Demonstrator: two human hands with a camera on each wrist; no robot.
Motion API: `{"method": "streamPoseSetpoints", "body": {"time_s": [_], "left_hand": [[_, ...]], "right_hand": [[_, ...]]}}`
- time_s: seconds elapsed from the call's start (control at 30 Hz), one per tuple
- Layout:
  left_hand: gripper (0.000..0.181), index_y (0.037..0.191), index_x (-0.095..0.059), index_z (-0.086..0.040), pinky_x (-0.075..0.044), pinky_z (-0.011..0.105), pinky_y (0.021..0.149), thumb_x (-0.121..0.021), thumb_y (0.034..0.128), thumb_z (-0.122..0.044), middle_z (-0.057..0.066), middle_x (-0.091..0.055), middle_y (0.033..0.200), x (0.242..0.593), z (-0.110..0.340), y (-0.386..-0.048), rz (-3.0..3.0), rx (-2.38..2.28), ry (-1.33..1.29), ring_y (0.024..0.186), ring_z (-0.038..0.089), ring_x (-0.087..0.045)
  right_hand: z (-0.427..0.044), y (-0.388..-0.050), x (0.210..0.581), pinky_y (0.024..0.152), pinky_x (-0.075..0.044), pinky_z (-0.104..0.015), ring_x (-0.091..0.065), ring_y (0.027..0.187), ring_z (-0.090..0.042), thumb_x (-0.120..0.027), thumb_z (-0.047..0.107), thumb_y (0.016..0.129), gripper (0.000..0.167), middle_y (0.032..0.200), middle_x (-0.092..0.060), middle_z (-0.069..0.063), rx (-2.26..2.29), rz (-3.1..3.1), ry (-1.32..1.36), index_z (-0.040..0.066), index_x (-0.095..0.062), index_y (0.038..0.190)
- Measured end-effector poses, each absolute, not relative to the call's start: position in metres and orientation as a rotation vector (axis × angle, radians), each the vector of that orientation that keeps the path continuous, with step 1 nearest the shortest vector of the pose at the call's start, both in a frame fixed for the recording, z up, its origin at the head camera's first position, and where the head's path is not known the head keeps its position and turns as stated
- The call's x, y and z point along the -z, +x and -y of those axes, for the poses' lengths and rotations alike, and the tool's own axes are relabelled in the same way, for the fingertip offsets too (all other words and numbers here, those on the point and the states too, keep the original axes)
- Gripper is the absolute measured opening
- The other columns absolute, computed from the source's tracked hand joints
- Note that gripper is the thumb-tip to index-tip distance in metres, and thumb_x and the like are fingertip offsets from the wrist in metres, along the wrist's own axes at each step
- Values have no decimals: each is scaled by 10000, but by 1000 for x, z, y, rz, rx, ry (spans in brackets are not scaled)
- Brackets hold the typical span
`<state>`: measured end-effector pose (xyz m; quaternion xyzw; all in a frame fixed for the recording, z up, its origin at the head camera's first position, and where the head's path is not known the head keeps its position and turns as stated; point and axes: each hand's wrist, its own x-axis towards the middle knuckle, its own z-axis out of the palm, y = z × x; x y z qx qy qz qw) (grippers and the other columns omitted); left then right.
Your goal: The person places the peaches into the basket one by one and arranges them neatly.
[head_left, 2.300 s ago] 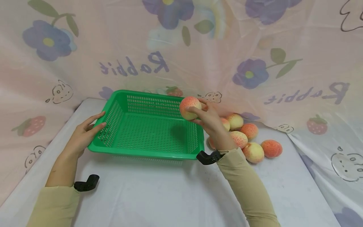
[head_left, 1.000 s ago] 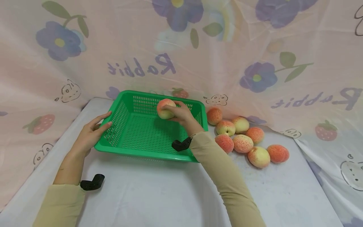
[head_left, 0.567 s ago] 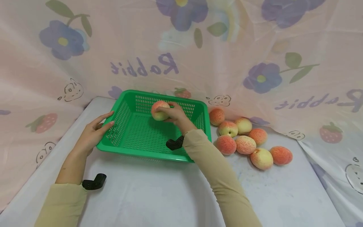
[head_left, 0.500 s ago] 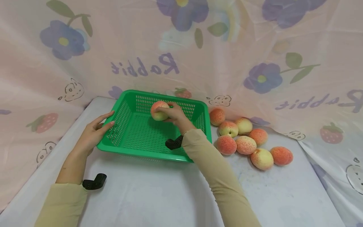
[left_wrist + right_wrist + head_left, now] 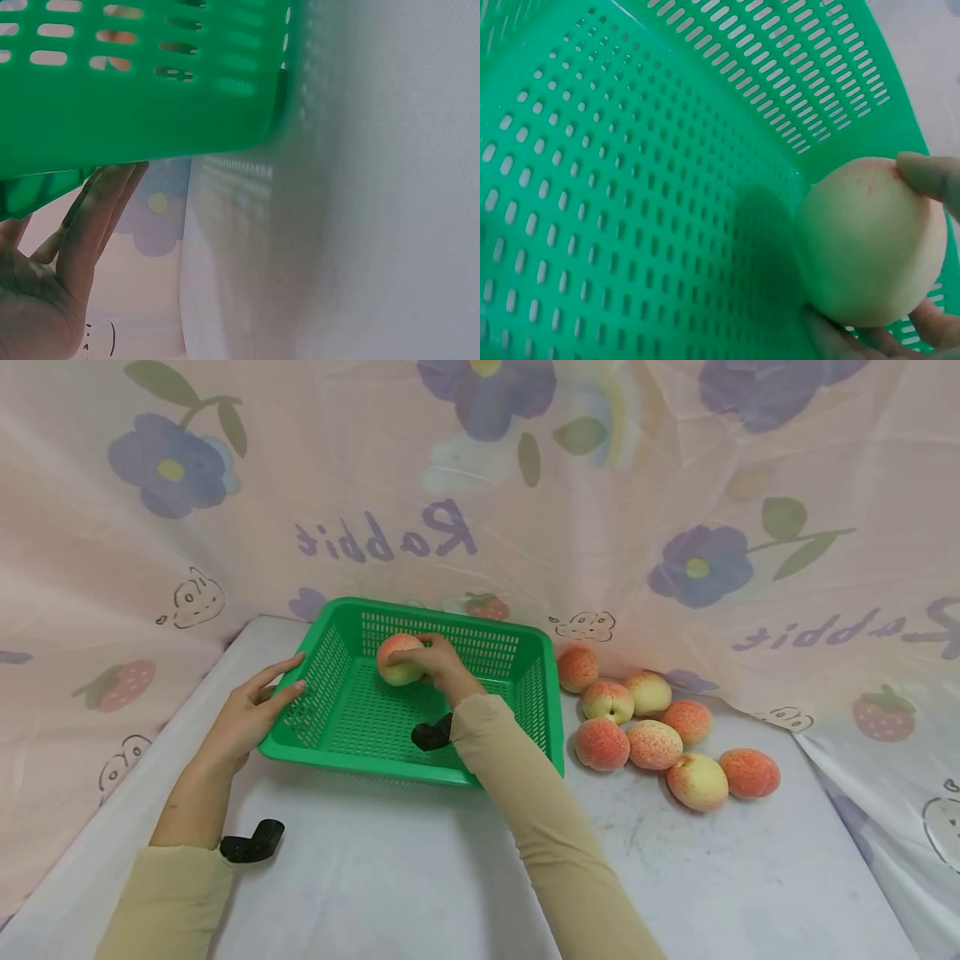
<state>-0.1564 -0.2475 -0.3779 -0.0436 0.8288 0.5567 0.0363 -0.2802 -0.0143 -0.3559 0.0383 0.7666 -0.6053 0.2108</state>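
Note:
A green plastic basket (image 5: 375,727) with slotted walls stands on the table. At its left end my left hand (image 5: 243,714) holds the rim, thumb and index finger on the edge; in the left wrist view other fingers (image 5: 94,217) reach under the rim outside the wall. My right hand (image 5: 438,664) grips a red-and-yellow peach (image 5: 400,660) inside the basket, towards its back left. The right wrist view shows the thumb on one side of that peach (image 5: 870,244) and fingers on the other, with its shadow on the slotted floor.
Several peaches lie on the white table (image 5: 352,868) to the basket's right, among them a red peach (image 5: 602,745) close to its wall and another (image 5: 750,773) furthest right. A patterned curtain (image 5: 480,502) hangs behind the table.
From right of the basket's middle, my right hand has carried the peach left and lower into the basket. The left hand keeps its place on the rim. The view has turned slightly.

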Motion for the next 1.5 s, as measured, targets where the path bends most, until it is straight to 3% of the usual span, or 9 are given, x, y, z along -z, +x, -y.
{"method": "streamPoseSetpoints", "body": {"time_s": [0.17,0.27,0.4,0.57,0.73,0.97,1.07,1.17,1.5], "left_hand": [[618,1523,-259,-307,-234,734,1019,-481,976,-488,225,-93,1587,377,246,-155,-2524,-1723,-119,1411,508,-143],[623,1521,-264,-313,-254,712,1024,-486,969,-500,232,-141,1576,377,245,-157,-2530,-1719,-118,1396,492,-201],[614,1515,-275,-333,-374,597,975,-483,965,-512,286,-287,1501,377,245,-157,-2545,-1715,-132,1302,462,-352],[593,1509,-289,-346,-471,368,856,-479,969,-505,298,-322,1474,375,248,-154,-2549,-1716,-139,1247,428,-417],[592,1509,-293,-336,-467,263,774,-478,971,-500,302,-348,1453,373,248,-153,-2556,-1715,-127,1194,383,-454],[617,1519,-279,-303,-545,301,729,-488,970,-492,311,-412,1389,374,248,-156,-2546,-1713,-137,960,234,-589],[625,1525,-261,-288,-491,471,915,-491,975,-476,324,-311,1466,374,247,-156,-2527,-1723,-130,1179,385,-504],[631,1527,-253,-285,-331,643,1025,-498,976,-468,301,-212,1528,375,246,-157,-2508,-1736,-135,1363,493,-271],[633,1528,-247,-291,-277,695,1032,-491,975,-480,278,-147,1559,375,248,-157,-2517,-1717,-154,1393,516,-197]], "right_hand": [[21,-281,360,1053,-401,-485,-434,1276,-368,-779,130,790,741,1452,-380,-190,1604,-2158,128,84,-408,1429],[25,-281,361,1073,-377,-494,-406,1301,-371,-771,135,799,734,1460,-367,-190,1582,-2152,118,94,-407,1435],[32,-282,360,1070,-375,-514,-399,1303,-383,-765,133,800,732,1461,-363,-194,1577,-2150,85,102,-409,1439],[39,-282,361,1054,-396,-506,-436,1275,-377,-765,105,797,717,1445,-383,-199,1617,-2147,52,78,-416,1423],[45,-282,364,1032,-421,-507,-455,1269,-375,-776,75,787,711,1437,-390,-206,1621,-2174,43,59,-422,1403],[51,-284,365,1018,-434,-503,-448,1278,-378,-776,5,771,733,1444,-372,-214,1601,-2202,55,68,-402,1398],[52,-285,365,1016,-437,-491,-451,1278,-367,-787,8,762,740,1439,-385,-202,1549,-2234,75,88,-407,1391],[53,-284,363,1010,-445,-481,-459,1273,-357,-796,12,754,736,1425,-408,-195,1489,-2272,95,92,-416,1380],[50,-279,358,984,-473,-468,-483,1254,-354,-784,63,783,722,1435,-416,-179,1404,-2292,79,73,-422,1408]]}}
